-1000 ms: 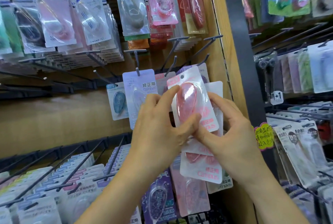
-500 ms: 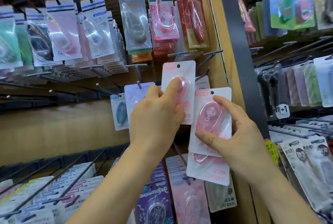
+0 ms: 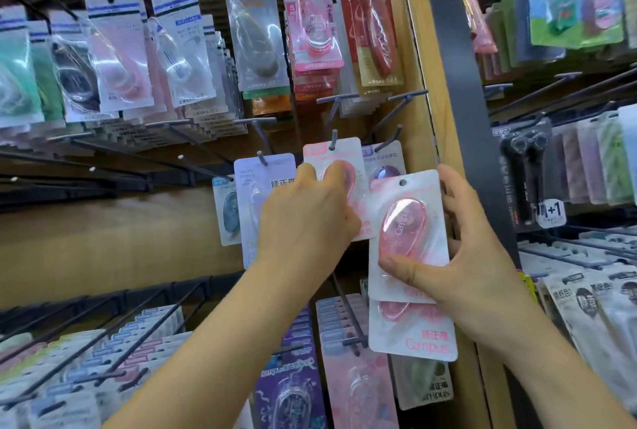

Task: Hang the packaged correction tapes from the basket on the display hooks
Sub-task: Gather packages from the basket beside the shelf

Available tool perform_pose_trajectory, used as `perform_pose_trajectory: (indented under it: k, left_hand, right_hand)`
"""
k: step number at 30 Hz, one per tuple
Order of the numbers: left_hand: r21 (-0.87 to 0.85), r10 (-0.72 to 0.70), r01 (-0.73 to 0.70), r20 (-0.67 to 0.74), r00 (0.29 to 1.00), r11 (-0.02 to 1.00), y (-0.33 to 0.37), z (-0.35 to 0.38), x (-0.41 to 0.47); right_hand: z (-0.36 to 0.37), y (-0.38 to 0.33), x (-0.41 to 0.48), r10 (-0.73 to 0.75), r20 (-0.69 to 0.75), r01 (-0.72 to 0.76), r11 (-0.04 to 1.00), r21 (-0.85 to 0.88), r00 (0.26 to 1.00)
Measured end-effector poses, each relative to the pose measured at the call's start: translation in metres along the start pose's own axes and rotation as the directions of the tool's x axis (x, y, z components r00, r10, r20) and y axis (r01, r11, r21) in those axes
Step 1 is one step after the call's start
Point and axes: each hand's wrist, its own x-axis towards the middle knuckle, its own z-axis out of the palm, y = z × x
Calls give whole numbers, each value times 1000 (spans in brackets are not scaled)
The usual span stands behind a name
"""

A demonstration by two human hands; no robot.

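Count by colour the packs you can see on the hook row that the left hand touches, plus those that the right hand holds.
Blue pack: 1
Lilac packs: 2
Pink packs: 3
Total: 6

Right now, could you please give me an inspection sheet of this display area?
Surface: wooden back panel with dark wire hooks, several bare.
Job's things: pink-and-white carded correction tape pack threaded on a hook; stack of like packs unhung; basket not in view.
Clutter: lilac carded pack, clear-blister MONO packs hanging nearby.
Hands: left hand grips the hung pack; right hand holds the stack.
Cables: nothing seen.
Surroundings: dark upright post, neighbouring stocked rack.
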Motion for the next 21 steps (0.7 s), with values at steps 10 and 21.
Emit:
perform_pose_trajectory:
  k: [10,21]
  left_hand:
    - [358,116,-178,187,975,917,2,34,34]
    - [-855,-21,254,275,961,453,-2,-11,-21]
  right_hand:
    - [3,1,-4,2,-20,-1,999,50,1000]
    - [8,-1,-3,52,-30,-39,941,337,998]
